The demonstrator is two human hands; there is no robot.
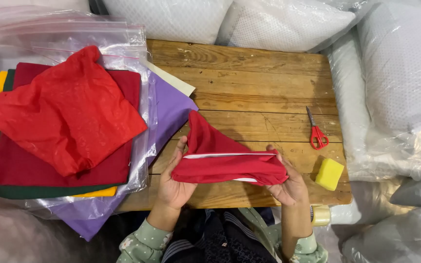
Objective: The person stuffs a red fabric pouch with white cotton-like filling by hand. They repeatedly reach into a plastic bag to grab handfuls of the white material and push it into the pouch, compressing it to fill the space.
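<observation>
**Red cover held at the zipper edge, one loose cover already on the pile**

Both hands hold a red fabric cover [227, 158] just above the wooden surface [249, 83], near its 6 o'clock edge. The left hand [174, 182] grips the left end, thumb on top and fingers closed under the cloth. The right hand [288, 182] pinches the right end in the same way, fingers shut on the fabric. A white zipper line [230, 155] runs between the two hands; it seems partly open, but I cannot tell how far.

At 9 o'clock lies a stack of folded fabrics [54, 170] in red, green, yellow and purple, on clear plastic bags [123, 44], with one crumpled red piece [66, 112] on top. At 3 o'clock are red scissors [316, 131] and a yellow sponge [329, 174]. White pillows in plastic [400, 73] surround the surface.

My judgement: the work is in the middle. This cover is not filled or folded, and many pillows wait.
</observation>
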